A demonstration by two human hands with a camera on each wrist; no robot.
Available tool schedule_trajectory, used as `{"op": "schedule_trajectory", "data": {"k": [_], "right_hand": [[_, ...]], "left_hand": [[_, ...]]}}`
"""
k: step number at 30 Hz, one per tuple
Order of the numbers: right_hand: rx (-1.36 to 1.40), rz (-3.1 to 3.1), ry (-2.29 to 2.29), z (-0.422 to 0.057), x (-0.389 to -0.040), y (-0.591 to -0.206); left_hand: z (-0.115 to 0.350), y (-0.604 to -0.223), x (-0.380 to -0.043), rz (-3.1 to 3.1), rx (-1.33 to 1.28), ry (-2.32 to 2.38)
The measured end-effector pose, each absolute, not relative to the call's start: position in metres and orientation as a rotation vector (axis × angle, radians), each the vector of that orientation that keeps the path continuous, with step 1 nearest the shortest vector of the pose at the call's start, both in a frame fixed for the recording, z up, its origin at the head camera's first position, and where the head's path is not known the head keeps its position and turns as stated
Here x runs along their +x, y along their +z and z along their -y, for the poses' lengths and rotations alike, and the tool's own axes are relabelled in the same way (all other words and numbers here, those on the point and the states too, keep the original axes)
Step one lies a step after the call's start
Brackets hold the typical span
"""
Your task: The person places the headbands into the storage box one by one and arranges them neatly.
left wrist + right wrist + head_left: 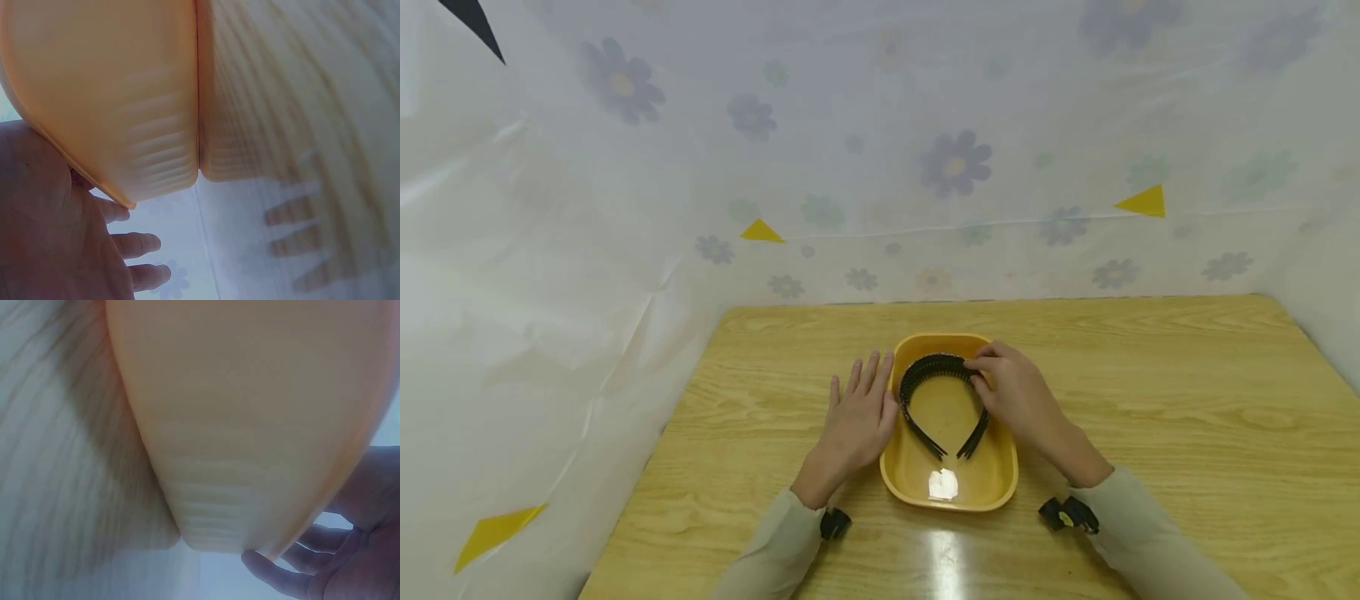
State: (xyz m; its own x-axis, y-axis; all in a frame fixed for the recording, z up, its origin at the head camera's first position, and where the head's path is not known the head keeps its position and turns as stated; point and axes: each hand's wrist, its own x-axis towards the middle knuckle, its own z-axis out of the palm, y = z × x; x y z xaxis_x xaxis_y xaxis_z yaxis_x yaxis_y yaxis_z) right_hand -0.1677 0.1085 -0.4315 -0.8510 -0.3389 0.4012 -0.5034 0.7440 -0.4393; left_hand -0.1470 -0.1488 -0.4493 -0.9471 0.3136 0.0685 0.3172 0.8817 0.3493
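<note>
A yellow plastic basin [947,505] with rounded corners stands on the wooden table. Inside it lie several black toothed headbands [917,375], nested together with their ends towards the person. My right hand [1018,396] reaches over the basin's right rim, and its thumb and fingertips pinch the upper right of the headband stack. On the other side, my left hand [856,422] rests with straight fingers against the left rim. In the left wrist view the basin's outer wall [125,94] hides part of that hand. The right wrist view shows curled fingers [278,575] at the rim.
Wood-grain table [1187,417] extends on both sides of the basin. A white flower-print sheet [865,167] hangs behind the table and along the left, with yellow triangles [1142,202] on it. Black wrist devices [1067,514] sit at both cuffs.
</note>
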Motion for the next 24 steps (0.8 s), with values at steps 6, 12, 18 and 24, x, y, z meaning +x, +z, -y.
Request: {"op": "schedule_trajectory", "data": {"k": [6, 12, 18, 24], "right_hand": [[0.603, 2.625, 0.87, -0.119, -0.174, -0.427], [0.584, 2.513, 0.942, -0.134, -0.181, -0.422], [0.551, 2.451, 0.934, -0.157, -0.184, -0.422], [0.488, 2.487, 0.927, -0.187, -0.179, -0.432]], "left_hand": [[0.148, -0.45, -0.149, 3.038, -0.509, -0.576], [0.15, -0.451, -0.151, 3.039, -0.505, -0.58], [0.154, -0.455, -0.152, 3.045, -0.494, -0.564], [0.156, -0.461, -0.148, 3.045, -0.465, -0.565]]}}
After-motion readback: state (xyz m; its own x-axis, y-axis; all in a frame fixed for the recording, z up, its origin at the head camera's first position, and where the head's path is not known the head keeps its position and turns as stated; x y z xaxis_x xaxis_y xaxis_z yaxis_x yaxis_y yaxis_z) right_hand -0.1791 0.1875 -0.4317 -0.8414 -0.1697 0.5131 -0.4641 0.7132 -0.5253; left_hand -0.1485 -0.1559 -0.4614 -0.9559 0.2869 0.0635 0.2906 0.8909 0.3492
